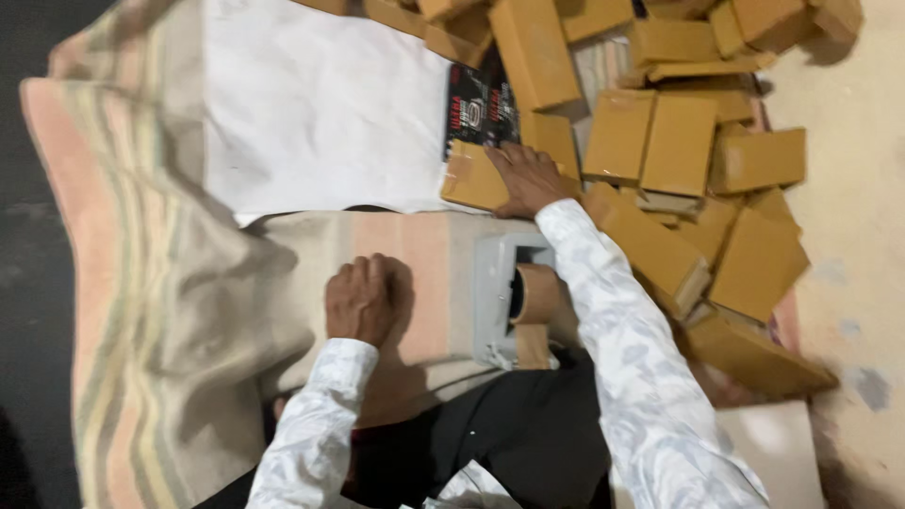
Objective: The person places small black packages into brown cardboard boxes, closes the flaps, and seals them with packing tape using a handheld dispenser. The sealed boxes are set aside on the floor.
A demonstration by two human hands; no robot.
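Cardboard boxes heaped beside one tape dispenser (pixel 514 302)

Right hand (pixel 524 177) lies spread flat on one brown box (pixel 474 179) (well over a dozen more piled right); left hand (pixel 361 298) rests curled, empty, on the striped cloth (pixel 170 311).

Brown taped box (pixel 474 179) under the right hand (pixel 524 177)

Flat, wrapped in brown tape, it lies beneath the fingertips at the pile's edge, well apart from the left hand (pixel 361 299).
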